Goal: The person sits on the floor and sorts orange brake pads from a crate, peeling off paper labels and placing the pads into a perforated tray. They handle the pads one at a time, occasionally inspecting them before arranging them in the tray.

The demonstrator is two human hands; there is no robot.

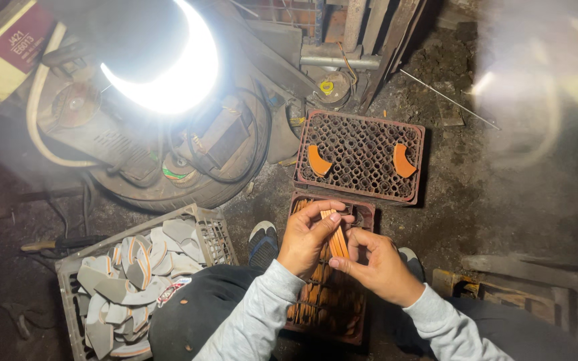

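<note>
My left hand [306, 235] and my right hand [377, 266] together grip a small stack of thin orange curved strips [335, 239], held upright just above a dark red crate [362, 215] between my knees. That crate is packed with many more orange strips [322, 294]. Beyond it sits a second red crate [418, 160] whose inside is a grid of round tubes; two orange curved pieces [317, 160] [403, 160] lie on top of it.
At lower left stands a grey plastic crate [217, 234] heaped with grey and orange curved offcuts. A tyre [195, 190] with machine parts and a bright lamp [175, 73] fill the upper left. Dirt floor and timber [523, 287] lie to the right.
</note>
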